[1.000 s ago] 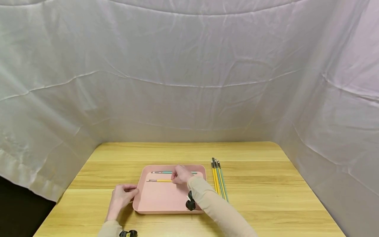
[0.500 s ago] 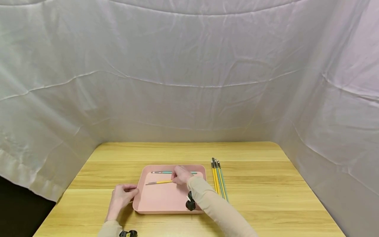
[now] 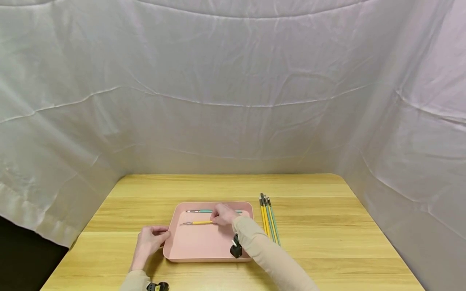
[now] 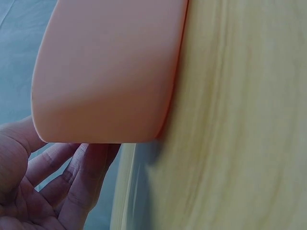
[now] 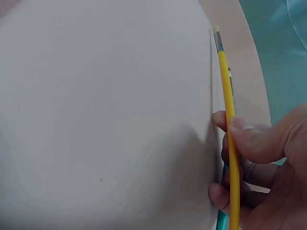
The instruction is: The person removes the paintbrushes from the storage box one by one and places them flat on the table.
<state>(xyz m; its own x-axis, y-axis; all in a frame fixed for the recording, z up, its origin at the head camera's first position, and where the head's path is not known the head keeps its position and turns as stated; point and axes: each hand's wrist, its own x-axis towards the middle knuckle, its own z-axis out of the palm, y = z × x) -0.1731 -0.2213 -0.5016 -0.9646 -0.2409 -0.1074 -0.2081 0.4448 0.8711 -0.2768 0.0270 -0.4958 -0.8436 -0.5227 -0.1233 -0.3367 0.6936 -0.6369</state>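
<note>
A pink tray lies on the wooden table. My left hand holds its left edge, the thumb at the rim and the fingers against the outside wall; the wall hides the fingertips in the left wrist view. Over the tray, my right hand pinches a yellow paintbrush between thumb and fingers, bristles pointing left in the head view. Just behind it a teal paintbrush lies along the tray's far side, partly covered by the right hand.
Several yellow and teal paintbrushes lie side by side on the table, right of the tray, bristles away from me. My right forearm partly covers their near ends. Pale grey cloth hangs around the table's back and sides.
The yellow paintbrush's bristle end swung toward me, then back away, with the right hand shifting only slightly. The left hand and the tray look unmoved.
</note>
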